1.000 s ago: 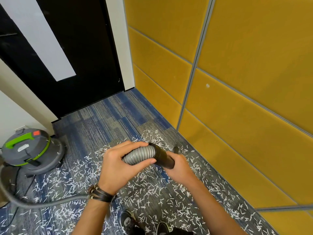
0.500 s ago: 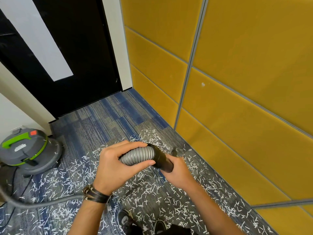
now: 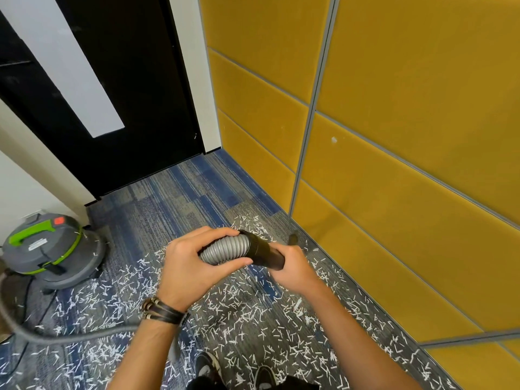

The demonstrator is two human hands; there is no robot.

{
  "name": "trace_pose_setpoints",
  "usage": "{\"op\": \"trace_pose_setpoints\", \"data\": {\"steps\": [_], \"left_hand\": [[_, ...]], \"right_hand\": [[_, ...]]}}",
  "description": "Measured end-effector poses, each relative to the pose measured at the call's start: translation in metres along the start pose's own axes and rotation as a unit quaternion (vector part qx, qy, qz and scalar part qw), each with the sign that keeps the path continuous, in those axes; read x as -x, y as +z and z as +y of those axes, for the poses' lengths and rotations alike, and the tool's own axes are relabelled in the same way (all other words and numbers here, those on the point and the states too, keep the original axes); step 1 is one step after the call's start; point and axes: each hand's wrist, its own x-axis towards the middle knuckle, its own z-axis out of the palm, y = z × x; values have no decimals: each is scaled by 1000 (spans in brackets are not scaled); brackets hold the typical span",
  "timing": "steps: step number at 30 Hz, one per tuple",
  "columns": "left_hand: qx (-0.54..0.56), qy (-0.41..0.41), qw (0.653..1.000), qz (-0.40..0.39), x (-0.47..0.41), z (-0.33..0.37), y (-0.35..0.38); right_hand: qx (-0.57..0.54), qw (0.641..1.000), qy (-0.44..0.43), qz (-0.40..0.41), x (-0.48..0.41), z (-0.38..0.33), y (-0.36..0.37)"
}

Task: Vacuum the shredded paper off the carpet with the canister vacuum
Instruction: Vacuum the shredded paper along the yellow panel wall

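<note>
White shredded paper [image 3: 239, 313] lies scattered over the blue and grey carpet [image 3: 180, 198] around my feet. My left hand [image 3: 194, 266] grips the ribbed grey hose [image 3: 225, 250] near its end. My right hand [image 3: 292, 270] holds the black cuff [image 3: 264, 250] joined to that hose, and a dark tip [image 3: 293, 238] sticks out above this hand. The hose trails blurred [image 3: 56, 337] across the floor to the left. The grey and green canister vacuum [image 3: 47, 249] stands on the carpet at the left, by the wall.
A yellow panelled wall [image 3: 394, 164] runs along the right side, close to my right hand. A black door [image 3: 118, 102] with a white frame [image 3: 194, 71] closes the far end. My two dark shoes [image 3: 233, 372] show at the bottom edge.
Both hands keep the same hold on the hose and cuff. The view has shifted slightly; the hands and the vacuum sit a little higher in the picture.
</note>
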Motion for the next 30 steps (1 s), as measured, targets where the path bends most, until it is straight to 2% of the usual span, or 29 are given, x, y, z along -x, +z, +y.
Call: {"op": "trace_pose_setpoints", "data": {"steps": [6,10,16,23,30], "left_hand": [[41,5,999,-18,4,6,8],[26,27,999,-17,6,13,9],[24,36,999,-26,20,11,-11],[10,0,1000,21,39,0,-26],[15,-38,999,-7,41,-7,5]], "right_hand": [[-37,999,23,15,34,11,9],[-42,998,31,41,40,9,8],[-37,998,28,29,52,-2,29],[4,1000,22,16,44,-16,29],[31,999,15,10,28,3,15]]}}
